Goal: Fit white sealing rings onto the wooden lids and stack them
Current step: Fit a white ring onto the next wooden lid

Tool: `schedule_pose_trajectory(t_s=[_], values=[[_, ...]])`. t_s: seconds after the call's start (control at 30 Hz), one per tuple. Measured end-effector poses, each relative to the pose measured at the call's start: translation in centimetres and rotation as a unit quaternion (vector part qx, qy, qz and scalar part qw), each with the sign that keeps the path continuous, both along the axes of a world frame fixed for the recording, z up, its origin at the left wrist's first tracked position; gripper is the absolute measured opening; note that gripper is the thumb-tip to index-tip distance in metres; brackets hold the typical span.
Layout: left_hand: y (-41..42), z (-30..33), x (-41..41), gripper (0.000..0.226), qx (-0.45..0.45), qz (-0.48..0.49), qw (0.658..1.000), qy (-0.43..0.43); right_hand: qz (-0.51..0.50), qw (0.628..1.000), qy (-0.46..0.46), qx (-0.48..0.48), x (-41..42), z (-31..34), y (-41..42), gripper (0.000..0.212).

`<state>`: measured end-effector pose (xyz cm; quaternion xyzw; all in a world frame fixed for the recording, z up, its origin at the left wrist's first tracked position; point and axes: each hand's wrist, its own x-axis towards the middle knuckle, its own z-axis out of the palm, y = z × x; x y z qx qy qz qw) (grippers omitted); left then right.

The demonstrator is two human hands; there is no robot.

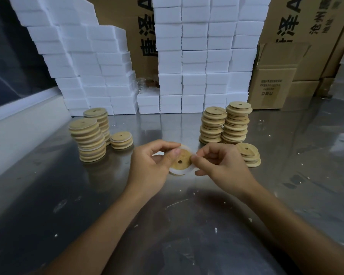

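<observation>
Both forearms reach in from the near edge of the table point(48, 195), meeting above its middle. The left hand point(151, 167) curls round a wooden lid point(182, 161), thumb on its face. The right hand point(222, 165) pinches the white sealing ring point(189, 170) at the lid's right rim.

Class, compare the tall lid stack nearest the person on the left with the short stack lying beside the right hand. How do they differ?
The tall left stack holds many lids; the short right stack holds only a few. White rings show between lids in the left stack; none is visible in the right stack. The left stack stands apart from the hands; the right one lies just behind the right hand. Both are round wooden lids with a centre hole, on the metal table.
</observation>
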<state>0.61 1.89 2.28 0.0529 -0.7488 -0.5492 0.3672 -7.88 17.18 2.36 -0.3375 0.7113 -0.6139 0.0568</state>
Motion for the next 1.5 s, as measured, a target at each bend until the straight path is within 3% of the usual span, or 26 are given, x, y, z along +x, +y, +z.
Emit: schedule_pose_trajectory(t_s=[0.13, 0.2, 0.3, 0.53, 0.77, 1.0, 1.5], values=[[0.1, 0.0, 0.0, 0.010, 0.187, -0.026, 0.982, -0.018, 0.029, 0.994, -0.089, -0.059, 0.3, 0.1, -0.2, 0.010], [0.2, 0.0, -0.1, 0.007, 0.221, -0.034, 0.974, -0.028, 0.016, 0.993, -0.084, -0.080, 0.4, 0.1, -0.3, 0.009], [0.3, 0.1, 0.1, 0.005, 0.190, -0.040, 0.980, -0.037, -0.009, 0.995, -0.046, -0.092, 0.2, -0.1, -0.3, 0.008], [0.3, -0.2, 0.0, 0.021, 0.011, -0.006, 0.999, -0.040, -0.037, 0.991, 0.120, -0.040, -0.3, -0.7, -0.3, 0.010], [0.3, -0.1, 0.1, 0.016, 0.037, -0.020, 0.999, -0.035, -0.041, 0.982, 0.180, -0.023, -0.5, -0.9, -0.2, 0.007], [-0.2, -0.1, 0.1, 0.030, 0.090, -0.016, 0.995, -0.043, -0.035, 0.989, 0.135, -0.055, -0.5, -0.8, -0.4, 0.004], [-0.4, 0.4, 0.2, 0.020, 0.109, -0.046, 0.992, -0.037, -0.022, 0.998, 0.043, -0.046, -0.6, -0.1, 0.1, 0.017]])
